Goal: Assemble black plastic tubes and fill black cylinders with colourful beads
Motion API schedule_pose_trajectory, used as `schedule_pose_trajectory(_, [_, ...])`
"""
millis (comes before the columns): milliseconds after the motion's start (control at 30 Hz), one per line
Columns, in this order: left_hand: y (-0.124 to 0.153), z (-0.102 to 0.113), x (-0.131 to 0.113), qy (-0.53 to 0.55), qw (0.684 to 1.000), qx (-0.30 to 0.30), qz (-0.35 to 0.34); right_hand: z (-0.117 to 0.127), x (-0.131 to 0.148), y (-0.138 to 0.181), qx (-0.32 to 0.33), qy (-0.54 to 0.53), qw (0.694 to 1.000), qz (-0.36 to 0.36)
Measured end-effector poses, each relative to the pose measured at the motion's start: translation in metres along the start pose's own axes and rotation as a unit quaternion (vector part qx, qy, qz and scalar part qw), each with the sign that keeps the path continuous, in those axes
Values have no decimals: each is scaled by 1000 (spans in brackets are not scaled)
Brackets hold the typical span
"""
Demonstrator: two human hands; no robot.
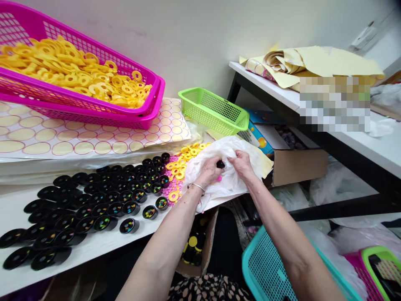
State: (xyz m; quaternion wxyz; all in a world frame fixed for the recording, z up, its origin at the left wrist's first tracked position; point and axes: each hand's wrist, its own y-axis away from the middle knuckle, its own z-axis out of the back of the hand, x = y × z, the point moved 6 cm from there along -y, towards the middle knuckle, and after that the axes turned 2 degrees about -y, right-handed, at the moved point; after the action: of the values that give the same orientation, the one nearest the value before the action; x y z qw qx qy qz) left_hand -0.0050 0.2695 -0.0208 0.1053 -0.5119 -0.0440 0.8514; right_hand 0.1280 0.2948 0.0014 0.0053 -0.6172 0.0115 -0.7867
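Observation:
My left hand, with a bracelet on the wrist, is closed beside a small black piece, apparently one of the black cups, over the white plastic bag. Pinching a fold of the same bag is my right hand. A bit of pink shows through under the left fingers. Left of the bag lie yellow rings and small pink pieces. Rows of round black cups stand on the table, many with coloured bits inside.
Stacked magenta baskets with yellow rings stand at the left on circle-printed sheets. A green basket sits behind the bag. An open cardboard box is at the right. Below are a turquoise basket and a box of black-and-yellow pieces.

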Motion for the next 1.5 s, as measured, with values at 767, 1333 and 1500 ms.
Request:
schedule_pose_trajectory(767, [-3,1,6,67,998,8,-4,4,14,10,27,100,991,84])
schedule_pose_trajectory(1333, [0,4,-2,55,998,5,11,-14,11,10,57,26,998,18])
schedule_pose_trajectory(1500, [0,6,0,58,998,9,7,1,13,7,-7,117,992,43])
